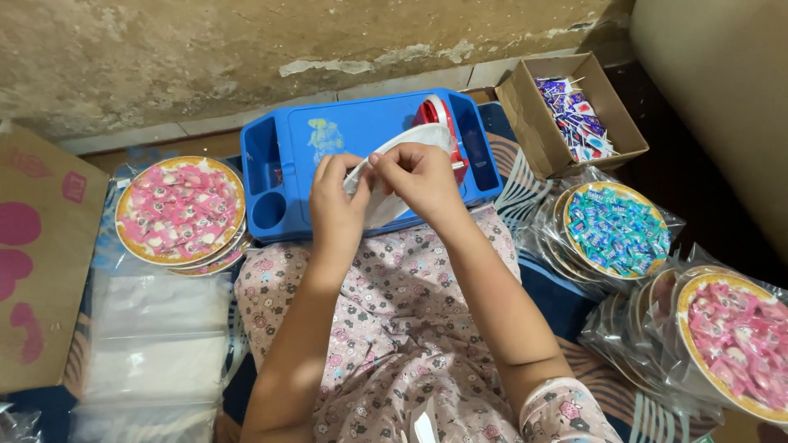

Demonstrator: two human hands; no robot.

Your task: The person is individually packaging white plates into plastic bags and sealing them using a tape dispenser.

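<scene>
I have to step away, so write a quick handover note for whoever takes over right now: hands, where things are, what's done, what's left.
Left hand and right hand: both pinch the edge of a white round piece, held over the blue tray on the lap.
Red tape dispenser: on the tray, just behind the right hand.
Done: a plate of pink sweets lies on the left; wrapped plates of blue sweets and pink sweets are stacked on the right.
Left: the piece in hand has no sweets on it yet; a cardboard box of loose sweets sits on the right; clear bags lie on the left.
</scene>
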